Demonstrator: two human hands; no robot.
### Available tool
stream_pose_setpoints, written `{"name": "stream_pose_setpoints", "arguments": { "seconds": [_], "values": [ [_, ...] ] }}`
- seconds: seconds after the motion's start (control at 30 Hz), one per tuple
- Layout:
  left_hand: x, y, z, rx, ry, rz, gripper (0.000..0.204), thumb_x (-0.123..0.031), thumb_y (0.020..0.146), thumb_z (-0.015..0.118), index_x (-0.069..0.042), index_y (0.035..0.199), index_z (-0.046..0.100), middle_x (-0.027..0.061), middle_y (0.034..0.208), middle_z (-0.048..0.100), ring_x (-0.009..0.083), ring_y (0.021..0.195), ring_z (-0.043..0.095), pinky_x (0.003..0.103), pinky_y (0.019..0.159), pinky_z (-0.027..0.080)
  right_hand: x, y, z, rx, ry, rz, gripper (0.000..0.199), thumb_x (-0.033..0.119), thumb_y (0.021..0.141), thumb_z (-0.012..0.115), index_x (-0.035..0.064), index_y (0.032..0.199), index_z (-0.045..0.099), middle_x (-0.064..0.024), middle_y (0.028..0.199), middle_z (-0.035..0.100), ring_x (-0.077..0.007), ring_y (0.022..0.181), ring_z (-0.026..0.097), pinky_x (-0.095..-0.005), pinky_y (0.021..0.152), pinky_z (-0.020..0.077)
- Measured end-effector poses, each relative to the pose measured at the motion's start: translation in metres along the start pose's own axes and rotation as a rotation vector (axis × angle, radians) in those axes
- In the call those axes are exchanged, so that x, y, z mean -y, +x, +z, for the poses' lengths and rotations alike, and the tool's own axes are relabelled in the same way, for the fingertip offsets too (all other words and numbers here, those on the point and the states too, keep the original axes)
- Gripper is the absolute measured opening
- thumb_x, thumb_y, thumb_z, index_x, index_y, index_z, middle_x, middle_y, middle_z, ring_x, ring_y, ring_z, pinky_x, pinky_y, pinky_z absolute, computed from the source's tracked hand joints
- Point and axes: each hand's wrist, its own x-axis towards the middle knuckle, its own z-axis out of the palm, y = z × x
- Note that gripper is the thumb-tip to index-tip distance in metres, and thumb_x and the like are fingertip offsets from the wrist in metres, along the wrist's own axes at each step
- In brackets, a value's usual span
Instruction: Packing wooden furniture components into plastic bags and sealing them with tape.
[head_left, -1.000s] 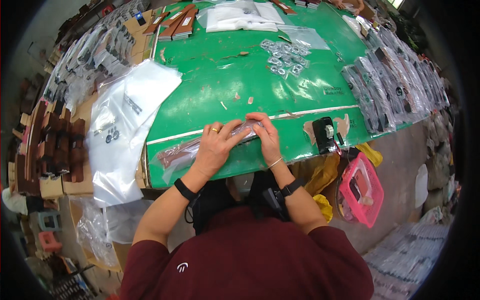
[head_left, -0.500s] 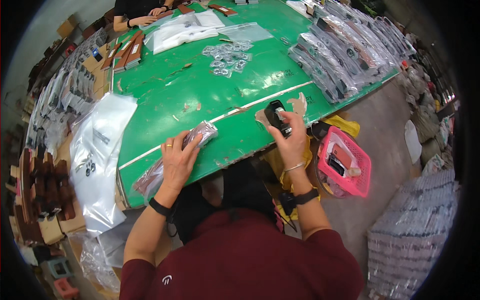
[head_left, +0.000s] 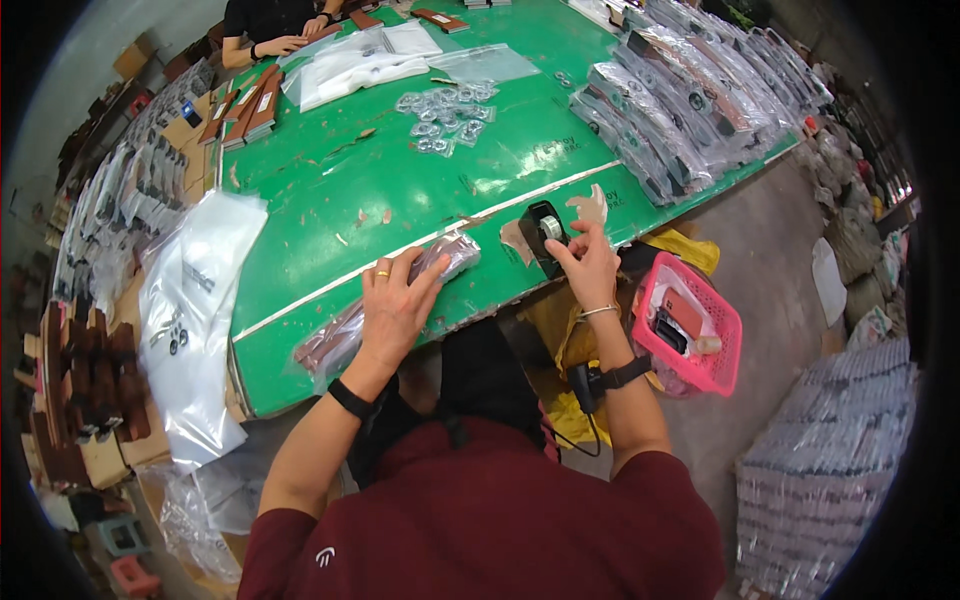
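Note:
My left hand (head_left: 395, 305) is closed over a long brown bundle in clear plastic wrap (head_left: 335, 338), which lies slantwise along the table's near edge. Its fingers press on the bundle's upper right part. A black tape dispenser (head_left: 541, 222) with a pale roll of tape (head_left: 551, 228) stands to the right of the bundle. Beside the dispenser is my right hand (head_left: 594, 268), with its thumb at the dispenser's edge and its fingertips drawn together. Whatever lies between those fingertips is too small to make out. Torn brown paper (head_left: 592, 205) sticks out by the dispenser.
Small bagged rings (head_left: 445, 112) lie mid-table on the green tabletop (head_left: 330, 200). Wrapped bundles (head_left: 690, 110) are piled at right, clear plastic sheets (head_left: 205, 300) at left. A pink basket (head_left: 728, 345) stands beyond my right arm. Across the table are another person's hands (head_left: 290, 43).
My left hand and the wrapped bundle have shifted right, closer to the tape dispenser. My right hand has moved from over the dispenser to its right side, uncovering the tape roll.

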Motion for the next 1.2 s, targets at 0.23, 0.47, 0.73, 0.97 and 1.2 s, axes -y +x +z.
{"name": "stream_pose_setpoints", "arguments": {
  "seconds": [0.23, 0.47, 0.73, 0.97, 1.2],
  "values": [
    [0.002, 0.001, 0.002, -0.016, 0.027, 0.007, 0.044, -0.016, 0.086, 0.072, -0.024, 0.129, 0.067, 0.0077, 0.121, 0.061, 0.0275, 0.098, 0.056, 0.042, 0.082, 0.041, 0.017, 0.003, -0.016, 0.006, 0.012, -0.008, 0.039, 0.023, 0.084, 0.080, 0.0039, 0.112, 0.062, -0.0006, 0.067, 0.061, -0.0117, 0.062, 0.058, -0.0283, 0.065, 0.0435],
    [-0.003, 0.000, 0.001, -0.016, 0.044, 0.012, 0.041, -0.020, 0.088, 0.071, -0.025, 0.128, 0.067, 0.0068, 0.120, 0.062, 0.0264, 0.101, 0.057, 0.041, 0.084, 0.042, -0.011, -0.054, -0.052, 0.160, 0.704, 0.285, 0.026, 0.011, 0.094, 0.071, 0.0055, 0.117, 0.062, 0.0081, 0.072, 0.054, -0.0003, 0.066, 0.048, -0.0181, 0.060, 0.0328],
    [0.001, -0.003, 0.004, 0.013, 0.019, -0.032, 0.045, -0.021, 0.086, 0.072, -0.026, 0.131, 0.066, 0.0069, 0.120, 0.062, 0.0265, 0.103, 0.058, 0.042, 0.086, 0.042, -0.045, -0.059, 0.007, -0.065, 0.612, 0.213, 0.010, 0.012, 0.092, 0.074, 0.0053, 0.093, 0.067, 0.0108, 0.072, 0.056, 0.0003, 0.063, 0.046, -0.0185, 0.056, 0.0337],
    [0.002, 0.011, 0.006, -0.043, 0.040, 0.033, 0.042, -0.020, 0.088, 0.070, -0.027, 0.129, 0.066, 0.0076, 0.119, 0.064, 0.0275, 0.098, 0.059, 0.042, 0.082, 0.044, -0.085, -0.071, -0.001, 0.042, -0.068, 0.081, 0.018, 0.021, 0.089, 0.072, 0.0040, 0.091, 0.069, -0.0106, 0.079, 0.070, -0.0226, 0.068, 0.065, -0.0360, 0.067, 0.0516],
    [-0.014, -0.016, 0.011, -0.079, 0.144, 0.043, 0.045, -0.016, 0.082, 0.067, -0.028, 0.125, 0.068, 0.0053, 0.126, 0.059, 0.0234, 0.097, 0.057, 0.039, 0.084, 0.043, 0.096, -0.049, 0.032, 0.273, 0.697, 0.087, 0.009, 0.012, 0.095, 0.070, 0.0040, 0.099, 0.066, 0.0042, 0.076, 0.063, -0.0009, 0.069, 0.054, -0.0206, 0.057, 0.0382]
  ]
}}
